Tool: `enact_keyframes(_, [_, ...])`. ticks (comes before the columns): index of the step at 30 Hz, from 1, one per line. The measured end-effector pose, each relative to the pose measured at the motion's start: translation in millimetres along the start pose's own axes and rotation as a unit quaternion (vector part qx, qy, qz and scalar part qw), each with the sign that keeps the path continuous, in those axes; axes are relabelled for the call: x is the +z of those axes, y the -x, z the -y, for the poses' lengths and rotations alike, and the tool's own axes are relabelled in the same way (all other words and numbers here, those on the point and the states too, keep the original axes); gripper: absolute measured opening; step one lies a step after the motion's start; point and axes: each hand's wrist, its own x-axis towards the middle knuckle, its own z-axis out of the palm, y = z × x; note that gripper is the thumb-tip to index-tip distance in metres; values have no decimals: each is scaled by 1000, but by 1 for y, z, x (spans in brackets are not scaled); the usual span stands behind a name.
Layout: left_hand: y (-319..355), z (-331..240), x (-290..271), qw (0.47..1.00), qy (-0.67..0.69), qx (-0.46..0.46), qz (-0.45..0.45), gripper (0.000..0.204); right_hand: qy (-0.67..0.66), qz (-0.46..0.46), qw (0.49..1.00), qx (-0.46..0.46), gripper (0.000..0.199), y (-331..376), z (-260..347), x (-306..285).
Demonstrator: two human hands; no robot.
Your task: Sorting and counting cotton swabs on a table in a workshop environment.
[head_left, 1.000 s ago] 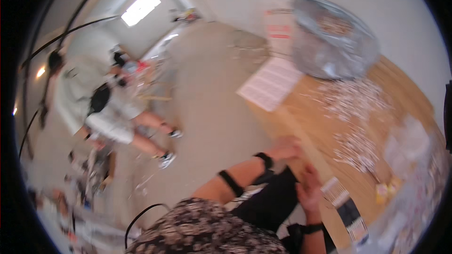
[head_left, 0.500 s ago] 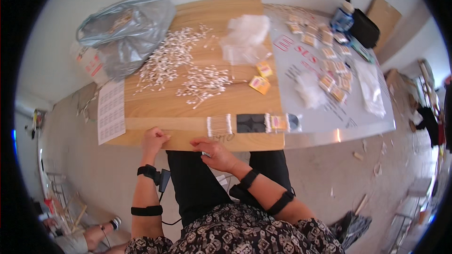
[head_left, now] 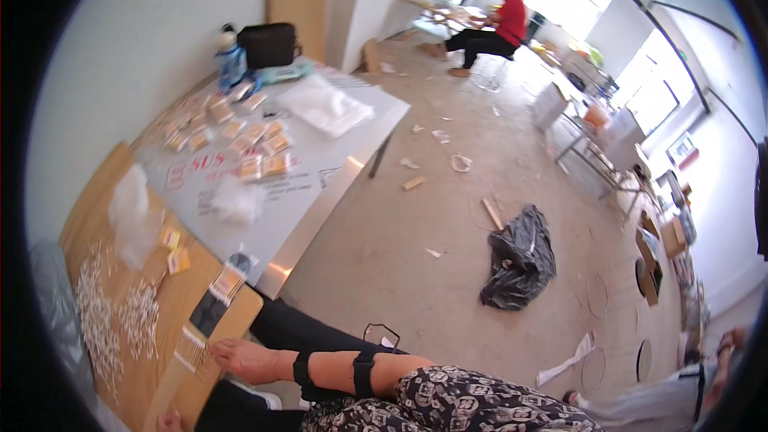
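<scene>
the right hand (head_left: 244, 358) is rested open-fingered at the wooden table (head_left: 104, 192) edge, just beside the strip of small white sticks (head_left: 190, 346); the left hand (head_left: 168, 420) is barely seen, its fingers untellable. with the view turned away, the strip could be knocked off.

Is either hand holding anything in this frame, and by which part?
Nothing is visibly held. The right hand rests flat at the edge of the wooden table beside a card of small white sticks. Only the left hand's fingertips show.
</scene>
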Motion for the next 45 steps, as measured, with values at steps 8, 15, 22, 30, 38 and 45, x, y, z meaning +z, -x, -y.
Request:
enact_keyframes(8, [-26,42,-2,990,-105,82,-47,63,89,-24,996,1,41,29,-13,-30])
enact_keyframes(15, [-53,69,-11,993,-97,69,-10,58,74,-17,997,23,44,23,-12,-22])
enact_keyframes(22, [-35,47,-8,989,-141,26,-38,65,108,-26,993,39,36,15,-6,-26])
enact_keyframes(30, [-26,32,-4,991,-128,45,-20,66,-88,-98,985,107,14,6,-23,-26])
enact_keyframes(38, [-38,45,-9,988,-154,18,-28,52,-22,-133,979,156,9,-12,-35,-8])
enact_keyframes(45, [-48,64,-6,993,-112,8,-27,51,-43,-110,966,231,10,-12,-29,-7])
